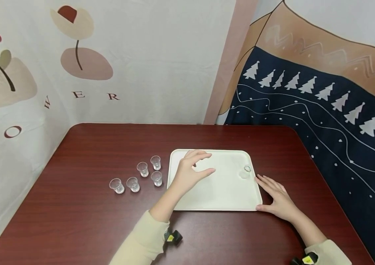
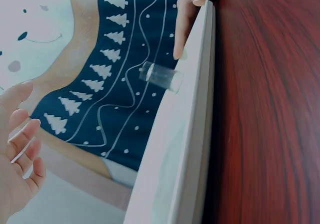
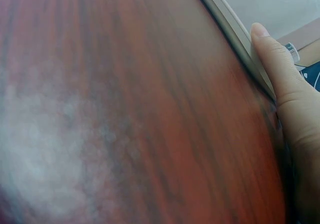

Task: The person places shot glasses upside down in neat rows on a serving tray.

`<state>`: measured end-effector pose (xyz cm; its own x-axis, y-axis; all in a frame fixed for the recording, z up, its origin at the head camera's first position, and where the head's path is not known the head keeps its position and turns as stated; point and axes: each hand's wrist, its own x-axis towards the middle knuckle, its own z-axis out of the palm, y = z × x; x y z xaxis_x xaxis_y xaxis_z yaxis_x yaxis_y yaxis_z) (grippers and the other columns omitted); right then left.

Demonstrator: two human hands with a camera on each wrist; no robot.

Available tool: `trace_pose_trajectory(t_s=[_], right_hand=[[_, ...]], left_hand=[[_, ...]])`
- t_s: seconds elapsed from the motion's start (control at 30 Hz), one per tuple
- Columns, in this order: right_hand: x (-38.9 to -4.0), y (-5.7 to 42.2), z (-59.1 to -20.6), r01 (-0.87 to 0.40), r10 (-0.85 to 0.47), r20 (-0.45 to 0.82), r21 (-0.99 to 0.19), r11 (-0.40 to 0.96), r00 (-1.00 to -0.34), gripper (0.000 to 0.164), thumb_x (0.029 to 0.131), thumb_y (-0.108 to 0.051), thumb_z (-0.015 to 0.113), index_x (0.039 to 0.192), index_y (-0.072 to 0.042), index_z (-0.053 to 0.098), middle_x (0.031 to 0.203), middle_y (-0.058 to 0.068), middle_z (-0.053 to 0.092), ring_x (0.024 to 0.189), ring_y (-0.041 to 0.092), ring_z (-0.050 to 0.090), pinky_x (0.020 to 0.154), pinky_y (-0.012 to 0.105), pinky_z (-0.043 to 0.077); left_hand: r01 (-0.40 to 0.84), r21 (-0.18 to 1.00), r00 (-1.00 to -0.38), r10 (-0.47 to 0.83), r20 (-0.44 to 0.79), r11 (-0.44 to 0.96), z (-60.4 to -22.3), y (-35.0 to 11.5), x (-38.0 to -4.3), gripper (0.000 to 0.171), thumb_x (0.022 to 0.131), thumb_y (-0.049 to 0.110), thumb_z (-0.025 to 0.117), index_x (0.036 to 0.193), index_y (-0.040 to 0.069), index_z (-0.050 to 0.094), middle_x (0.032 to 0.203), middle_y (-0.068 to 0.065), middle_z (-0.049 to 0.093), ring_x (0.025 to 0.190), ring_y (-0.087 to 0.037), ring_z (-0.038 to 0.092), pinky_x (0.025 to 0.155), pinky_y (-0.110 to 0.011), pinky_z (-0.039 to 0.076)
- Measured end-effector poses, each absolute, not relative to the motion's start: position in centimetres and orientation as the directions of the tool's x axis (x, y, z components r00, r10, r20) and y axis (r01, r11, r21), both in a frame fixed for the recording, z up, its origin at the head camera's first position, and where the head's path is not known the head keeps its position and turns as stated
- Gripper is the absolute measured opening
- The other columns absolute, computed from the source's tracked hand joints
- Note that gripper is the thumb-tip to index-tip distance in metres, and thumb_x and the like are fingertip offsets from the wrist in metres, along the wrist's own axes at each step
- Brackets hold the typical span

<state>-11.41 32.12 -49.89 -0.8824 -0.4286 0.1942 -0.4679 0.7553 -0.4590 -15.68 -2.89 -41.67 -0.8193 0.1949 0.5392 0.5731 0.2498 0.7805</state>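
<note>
A white rectangular tray [image 1: 218, 184] lies on the table with one small clear shot glass [image 1: 246, 170] near its right edge. That same glass [image 2: 161, 76] stands on the tray in the left wrist view. My left hand [image 1: 190, 173] hovers over the tray's left part, thumb and fingers spread apart around nothing. At the tray's right side, my right hand [image 1: 278, 198] touches the rim with extended fingers, its thumb at the near corner. In the right wrist view, the thumb [image 3: 275, 58] rests along the tray's edge [image 3: 235, 33].
Several small clear shot glasses [image 1: 133, 184] stand in a loose group left of the tray on the dark red wooden table [image 1: 74, 221]. Printed cloth hangings [image 1: 161, 66] surround the table's far and right sides.
</note>
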Motion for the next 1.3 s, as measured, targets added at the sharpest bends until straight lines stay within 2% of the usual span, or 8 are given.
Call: trace_pose_trajectory(t_s=[0.27,0.43,0.57,0.87,0.93,1.07,1.3], right_hand=[[-11.5,32.2,-50.0,-0.473,-0.432,0.198,-0.457,0.754,-0.88,0.097,0.066,-0.047,0.083,0.148,-0.018,0.039,0.148,0.015,0.037,0.133,0.04,0.027,0.097,0.061,0.018],[-11.4,32.3,-50.1,-0.473,-0.43,0.203,-0.46,0.751,-0.88,0.097,0.066,-0.046,0.083,0.147,-0.018,0.039,0.147,0.016,0.038,0.133,0.04,0.027,0.097,0.061,0.018],[-11.3,32.3,-50.2,-0.468,-0.428,0.195,-0.466,0.751,-0.882,0.097,0.066,-0.046,0.083,0.148,-0.018,0.039,0.148,0.016,0.037,0.134,0.04,0.026,0.097,0.062,0.018],[-11.4,32.4,-50.3,-0.471,-0.428,0.203,-0.463,0.751,-0.881,0.098,0.066,-0.047,0.083,0.148,-0.019,0.039,0.148,0.014,0.037,0.134,0.039,0.026,0.097,0.06,0.018],[-11.4,32.4,-50.3,-0.472,-0.428,0.204,-0.463,0.75,-0.88,0.098,0.065,-0.047,0.083,0.148,-0.018,0.039,0.148,0.015,0.037,0.134,0.039,0.027,0.097,0.061,0.019],[-11.4,32.4,-50.3,-0.471,-0.427,0.204,-0.469,0.747,-0.881,0.098,0.065,-0.047,0.084,0.147,-0.018,0.04,0.147,0.016,0.038,0.133,0.04,0.027,0.097,0.062,0.018],[-11.5,32.3,-50.2,-0.464,-0.425,0.194,-0.476,0.747,-0.884,0.098,0.065,-0.046,0.084,0.147,-0.018,0.039,0.147,0.017,0.037,0.133,0.041,0.026,0.097,0.062,0.018]], left_hand=[[0.588,0.743,-0.806,0.16,0.57,0.321,-41.1,-7.7,-13.5,0.042,0.071,0.012,0.085,0.11,0.008,0.071,0.107,0.002,0.067,0.092,-0.016,0.056,0.067,-0.035,0.044],[0.602,0.716,-0.788,0.12,0.604,0.354,-41.3,-10.5,-12.1,0.045,0.067,0.006,0.087,0.109,0.008,0.071,0.104,-0.001,0.067,0.089,-0.015,0.054,0.069,-0.025,0.042],[0.606,0.697,-0.772,0.072,0.631,0.383,-40.5,-12.5,-10.5,0.047,0.061,-0.005,0.086,0.105,0.002,0.071,0.102,-0.009,0.067,0.09,-0.017,0.053,0.07,-0.018,0.039],[0.516,0.701,-0.796,-0.028,0.605,0.492,-41.1,-18.1,-8.5,0.053,0.057,-0.011,0.086,0.107,-0.003,0.069,0.104,-0.012,0.066,0.102,-0.01,0.051,0.085,-0.018,0.039],[0.5,0.691,-0.79,-0.052,0.611,0.522,-41.2,-19.2,-8.3,0.056,0.055,-0.014,0.086,0.107,-0.004,0.069,0.102,-0.013,0.066,0.101,-0.008,0.051,0.084,-0.016,0.037],[0.476,0.69,-0.788,-0.084,0.61,0.545,-42.2,-21.6,-8.1,0.06,0.055,-0.013,0.086,0.111,0.002,0.07,0.103,-0.01,0.067,0.101,-0.007,0.051,0.081,-0.015,0.038],[0.385,0.753,-0.847,-0.12,0.518,0.534,-43.2,-24.3,-7.8,0.06,0.061,-0.011,0.084,0.117,0.005,0.068,0.106,-0.01,0.066,0.097,-0.012,0.052,0.072,-0.018,0.039]])
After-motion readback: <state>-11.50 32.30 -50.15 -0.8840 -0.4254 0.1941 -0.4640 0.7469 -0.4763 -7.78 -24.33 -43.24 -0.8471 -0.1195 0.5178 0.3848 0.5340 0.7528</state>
